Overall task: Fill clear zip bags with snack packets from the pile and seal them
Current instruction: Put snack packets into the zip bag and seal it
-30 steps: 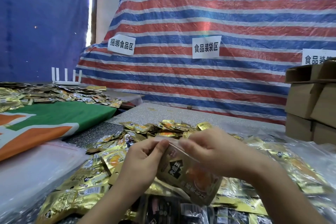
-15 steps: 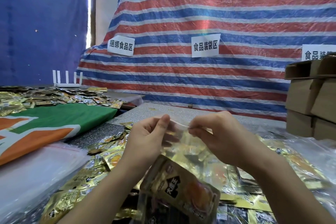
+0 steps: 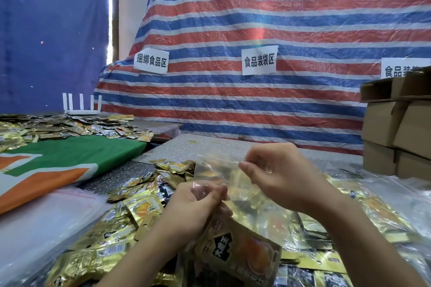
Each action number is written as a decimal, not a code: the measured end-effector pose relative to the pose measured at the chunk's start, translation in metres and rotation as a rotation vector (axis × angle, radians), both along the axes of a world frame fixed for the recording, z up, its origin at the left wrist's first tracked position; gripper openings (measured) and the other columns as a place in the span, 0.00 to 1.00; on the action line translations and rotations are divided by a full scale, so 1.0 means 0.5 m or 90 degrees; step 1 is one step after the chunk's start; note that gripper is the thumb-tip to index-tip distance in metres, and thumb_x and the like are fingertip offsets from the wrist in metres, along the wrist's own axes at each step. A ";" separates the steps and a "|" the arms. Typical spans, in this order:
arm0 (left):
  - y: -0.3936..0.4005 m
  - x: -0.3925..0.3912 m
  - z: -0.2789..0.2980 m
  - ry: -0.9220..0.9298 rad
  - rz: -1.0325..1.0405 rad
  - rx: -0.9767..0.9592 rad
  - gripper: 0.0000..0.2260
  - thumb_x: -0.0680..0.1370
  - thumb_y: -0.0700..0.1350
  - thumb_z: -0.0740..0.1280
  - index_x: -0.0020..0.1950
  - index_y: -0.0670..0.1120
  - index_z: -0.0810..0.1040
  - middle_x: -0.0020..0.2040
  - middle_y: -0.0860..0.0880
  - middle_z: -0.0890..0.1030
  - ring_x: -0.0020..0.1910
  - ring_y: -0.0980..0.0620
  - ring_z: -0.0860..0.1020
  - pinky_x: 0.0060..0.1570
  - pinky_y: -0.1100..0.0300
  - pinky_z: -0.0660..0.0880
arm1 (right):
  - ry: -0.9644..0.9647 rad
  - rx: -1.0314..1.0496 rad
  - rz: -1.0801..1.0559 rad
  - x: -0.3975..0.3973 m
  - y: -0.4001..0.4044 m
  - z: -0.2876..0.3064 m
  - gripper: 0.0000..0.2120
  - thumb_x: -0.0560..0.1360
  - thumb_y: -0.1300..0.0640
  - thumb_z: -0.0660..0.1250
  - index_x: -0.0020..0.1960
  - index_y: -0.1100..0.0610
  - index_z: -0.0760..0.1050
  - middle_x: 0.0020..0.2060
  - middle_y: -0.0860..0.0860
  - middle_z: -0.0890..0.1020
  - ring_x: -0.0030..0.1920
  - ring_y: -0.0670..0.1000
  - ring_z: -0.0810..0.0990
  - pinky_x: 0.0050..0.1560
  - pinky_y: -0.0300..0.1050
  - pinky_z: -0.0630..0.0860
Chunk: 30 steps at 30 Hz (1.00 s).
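Sealing one loaded zip bag, with most of the pile waiting.

Low in the centre of the frame, a clear zip bag (image 3: 235, 247) is hanging with gold snack packets (image 3: 242, 256) inside it, its mouth being pinched by the left hand (image 3: 198, 205) and the right hand (image 3: 277, 177); whether the zip is closed I cannot tell. Around it, loose packets in the pile (image 3: 130, 214) are lying across the table (image 3: 210, 147), so I judge much filling is remaining. At the lower left, empty bags (image 3: 46, 219) are waiting; cardboard boxes (image 3: 401, 128) are standing at the far right.
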State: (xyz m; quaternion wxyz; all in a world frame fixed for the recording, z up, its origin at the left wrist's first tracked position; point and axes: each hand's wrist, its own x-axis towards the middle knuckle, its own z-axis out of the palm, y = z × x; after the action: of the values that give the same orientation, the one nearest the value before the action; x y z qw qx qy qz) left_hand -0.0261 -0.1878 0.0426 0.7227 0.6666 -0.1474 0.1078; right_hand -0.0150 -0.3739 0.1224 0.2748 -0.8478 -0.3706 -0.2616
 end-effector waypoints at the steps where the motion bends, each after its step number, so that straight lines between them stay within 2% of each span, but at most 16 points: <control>1: -0.003 -0.002 -0.001 -0.007 0.004 0.002 0.13 0.67 0.56 0.72 0.34 0.46 0.83 0.32 0.40 0.83 0.24 0.49 0.78 0.26 0.63 0.73 | 0.014 0.005 0.005 -0.001 0.000 0.000 0.10 0.78 0.53 0.69 0.38 0.52 0.79 0.32 0.48 0.80 0.35 0.47 0.77 0.36 0.42 0.73; 5: -0.005 -0.011 -0.006 -0.024 -0.001 -0.005 0.15 0.68 0.57 0.71 0.41 0.45 0.83 0.33 0.40 0.83 0.23 0.49 0.77 0.25 0.62 0.72 | 0.047 0.015 0.018 -0.007 -0.002 0.002 0.09 0.77 0.54 0.68 0.38 0.53 0.80 0.31 0.49 0.80 0.34 0.47 0.77 0.35 0.42 0.73; 8: 0.004 -0.010 -0.005 -0.059 0.020 -0.004 0.18 0.70 0.56 0.68 0.49 0.44 0.82 0.36 0.44 0.84 0.31 0.50 0.82 0.30 0.64 0.75 | 0.056 0.019 0.012 -0.008 -0.005 0.006 0.07 0.76 0.58 0.70 0.39 0.51 0.81 0.32 0.46 0.81 0.36 0.43 0.78 0.37 0.35 0.73; 10: 0.009 -0.008 -0.001 -0.078 0.045 -0.020 0.15 0.72 0.57 0.66 0.47 0.47 0.84 0.40 0.44 0.86 0.34 0.50 0.84 0.33 0.64 0.77 | 0.037 0.006 -0.004 -0.005 -0.006 0.007 0.07 0.75 0.58 0.72 0.40 0.48 0.80 0.35 0.44 0.80 0.39 0.42 0.77 0.40 0.33 0.72; 13: 0.016 -0.001 0.011 -0.090 0.085 -0.061 0.16 0.75 0.56 0.61 0.45 0.48 0.84 0.42 0.45 0.86 0.36 0.47 0.84 0.34 0.60 0.79 | 0.032 -0.004 -0.024 -0.001 -0.003 0.005 0.06 0.73 0.53 0.74 0.39 0.45 0.79 0.42 0.42 0.78 0.44 0.42 0.76 0.43 0.33 0.73; 17: 0.017 0.005 0.041 -0.131 0.136 -0.056 0.14 0.76 0.55 0.61 0.42 0.50 0.84 0.41 0.45 0.86 0.34 0.46 0.84 0.33 0.58 0.80 | 0.060 -0.033 -0.051 0.003 -0.008 0.004 0.09 0.72 0.43 0.72 0.37 0.45 0.80 0.47 0.39 0.78 0.45 0.39 0.76 0.41 0.34 0.75; 19: 0.015 0.009 0.055 -0.143 0.143 -0.050 0.14 0.76 0.54 0.61 0.41 0.51 0.84 0.40 0.46 0.86 0.33 0.46 0.84 0.32 0.58 0.80 | 0.086 -0.053 -0.067 0.004 -0.023 0.011 0.13 0.71 0.39 0.69 0.36 0.47 0.80 0.40 0.41 0.80 0.40 0.40 0.77 0.37 0.36 0.74; 21: 0.014 0.015 0.063 -0.147 0.143 -0.049 0.14 0.78 0.52 0.61 0.41 0.50 0.84 0.40 0.46 0.86 0.32 0.47 0.84 0.32 0.59 0.80 | 0.110 -0.073 -0.077 0.003 -0.042 0.019 0.17 0.71 0.37 0.68 0.35 0.50 0.79 0.30 0.43 0.79 0.31 0.40 0.75 0.31 0.37 0.71; 22: 0.014 0.018 0.064 -0.145 0.146 -0.050 0.15 0.80 0.50 0.61 0.41 0.49 0.84 0.39 0.46 0.86 0.31 0.47 0.83 0.31 0.60 0.79 | 0.116 -0.071 -0.081 0.003 -0.051 0.023 0.17 0.71 0.38 0.68 0.34 0.51 0.79 0.28 0.44 0.78 0.29 0.41 0.74 0.30 0.36 0.71; 24: 0.016 0.024 0.061 -0.133 0.152 -0.060 0.16 0.82 0.47 0.60 0.41 0.47 0.83 0.39 0.45 0.86 0.30 0.48 0.83 0.30 0.60 0.79 | 0.124 -0.045 -0.085 0.003 -0.067 0.028 0.16 0.69 0.39 0.69 0.35 0.52 0.80 0.29 0.45 0.79 0.28 0.41 0.74 0.30 0.35 0.72; 27: 0.017 0.030 0.051 -0.119 0.162 -0.083 0.14 0.82 0.48 0.60 0.46 0.42 0.82 0.37 0.44 0.85 0.30 0.47 0.83 0.30 0.58 0.80 | 0.120 -0.030 -0.077 0.003 -0.070 0.029 0.15 0.68 0.40 0.69 0.35 0.52 0.81 0.32 0.49 0.81 0.29 0.44 0.75 0.32 0.38 0.73; 30: 0.019 0.032 0.044 -0.117 0.159 -0.107 0.14 0.79 0.51 0.63 0.45 0.43 0.83 0.39 0.43 0.86 0.33 0.44 0.84 0.34 0.54 0.82 | 0.121 -0.024 -0.085 0.009 -0.063 0.028 0.14 0.67 0.40 0.68 0.36 0.51 0.80 0.32 0.49 0.81 0.30 0.45 0.75 0.32 0.37 0.73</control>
State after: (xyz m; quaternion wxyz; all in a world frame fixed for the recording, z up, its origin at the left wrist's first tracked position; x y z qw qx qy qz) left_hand -0.0104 -0.1786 0.0646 0.7404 0.6042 -0.1191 0.2694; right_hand -0.0107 -0.4056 0.1363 0.2745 -0.8966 -0.2905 -0.1909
